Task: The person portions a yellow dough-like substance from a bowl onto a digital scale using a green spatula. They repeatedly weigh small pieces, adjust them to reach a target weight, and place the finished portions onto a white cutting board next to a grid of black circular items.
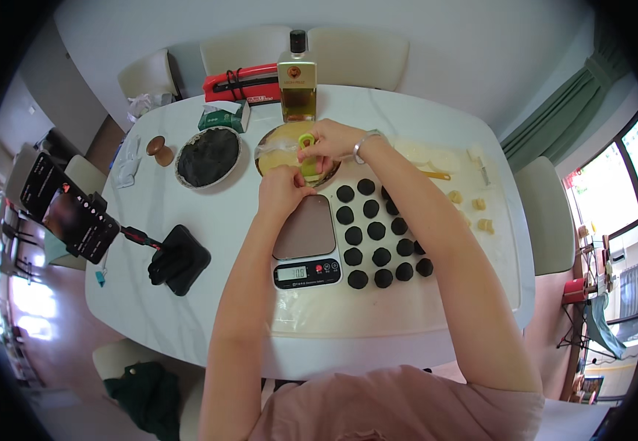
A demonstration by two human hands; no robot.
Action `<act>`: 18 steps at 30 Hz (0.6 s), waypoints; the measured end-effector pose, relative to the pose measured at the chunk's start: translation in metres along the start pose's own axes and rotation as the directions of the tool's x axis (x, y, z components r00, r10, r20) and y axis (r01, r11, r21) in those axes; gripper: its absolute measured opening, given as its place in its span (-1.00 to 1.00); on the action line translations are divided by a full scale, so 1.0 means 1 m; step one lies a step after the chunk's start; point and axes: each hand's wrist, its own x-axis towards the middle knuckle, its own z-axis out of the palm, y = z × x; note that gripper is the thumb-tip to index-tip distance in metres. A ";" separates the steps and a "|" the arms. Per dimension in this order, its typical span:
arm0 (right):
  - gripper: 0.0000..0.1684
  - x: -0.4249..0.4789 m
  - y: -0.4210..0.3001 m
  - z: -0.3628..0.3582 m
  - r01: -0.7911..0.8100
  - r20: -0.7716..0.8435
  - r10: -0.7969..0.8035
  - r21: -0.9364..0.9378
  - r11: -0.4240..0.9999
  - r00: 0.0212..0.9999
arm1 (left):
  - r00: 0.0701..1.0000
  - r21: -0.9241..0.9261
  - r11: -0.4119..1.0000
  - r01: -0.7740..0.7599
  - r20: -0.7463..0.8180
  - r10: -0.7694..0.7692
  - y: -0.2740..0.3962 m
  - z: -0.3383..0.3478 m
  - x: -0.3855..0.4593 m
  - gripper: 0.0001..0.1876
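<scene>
A lime-green-handled tool point(306, 142) is gripped in my right hand point(332, 144), its green lower part down against pale yellow dough point(283, 160) in a round bowl point(256, 151). The tool's exact kind is unclear. Clear plastic film point(274, 144) lies across part of the dough. My left hand point(283, 190) rests at the bowl's near edge, its fingertips partly hidden beside the tool. Just below that hand sits a digital kitchen scale point(305, 229) with its display lit. Several black dough balls point(375, 231) stand in rows right of the scale, some behind my right forearm.
Left of the bowl is a foil-edged dish of black dough point(208, 157). A wooden stamp point(160, 151), tissue box point(225, 116) and oil bottle point(298, 82) stand around. A phone point(68, 206) on a stand point(181, 262) leans in at left. Yellow pieces point(479, 204) lie right.
</scene>
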 end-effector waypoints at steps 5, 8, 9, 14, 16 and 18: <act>-0.74 0.016 0.007 -0.006 -0.029 0.038 0.025 0.107 0.994 0.999 | 0.999 -0.031 0.998 0.049 -0.011 -0.049 0.004 0.000 -0.001 -0.66; -0.76 0.015 0.009 -0.003 -0.041 0.014 0.039 0.158 0.987 0.999 | 0.997 -0.033 0.997 0.075 -0.007 -0.076 0.004 0.000 -0.001 -0.66; -0.76 0.013 0.008 -0.003 -0.040 -0.005 0.042 0.155 0.987 0.999 | 0.997 -0.031 0.997 0.075 -0.004 -0.075 0.004 -0.001 0.001 -0.65; -0.73 0.018 0.014 0.003 -0.065 -0.090 0.085 0.208 0.976 0.992 | 0.996 -0.057 0.995 0.085 -0.015 -0.086 0.004 0.002 0.000 -0.65; -0.72 0.015 0.009 0.007 -0.069 -0.111 0.096 0.226 0.972 0.989 | 0.995 -0.053 0.995 0.087 -0.043 -0.089 0.002 0.002 -0.003 -0.66; -0.72 0.015 0.005 0.010 -0.072 -0.133 0.109 0.254 0.964 0.985 | 0.996 -0.051 0.997 0.062 -0.064 -0.066 0.000 0.003 -0.003 -0.66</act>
